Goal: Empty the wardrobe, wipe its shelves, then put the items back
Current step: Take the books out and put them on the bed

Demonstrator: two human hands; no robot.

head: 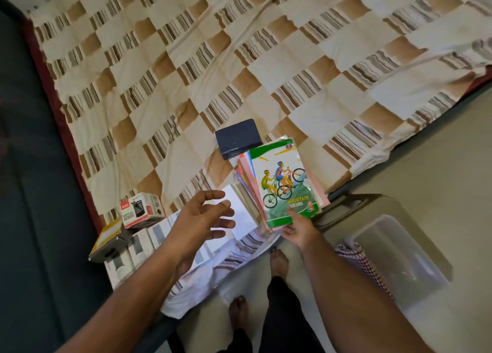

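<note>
1. The stack of books (282,182), topped by a mountain-biking cover, sits at the near edge of the bed; its long axis runs away from the person, tilted slightly left.
2. The right hand (299,228) grips the stack's near end, thumb on the cover.
3. The left hand (202,216) hovers just left of the stack, fingers spread, holding nothing; it appears poised to steady the stack's left side.
4. The checked bedsheet (186,73) is soft and wrinkled; a dark blue box (238,138) lies just beyond the stack, and a small carton (141,210) well left.
5. A clear plastic bin (399,262) stands on the floor at right.
</note>
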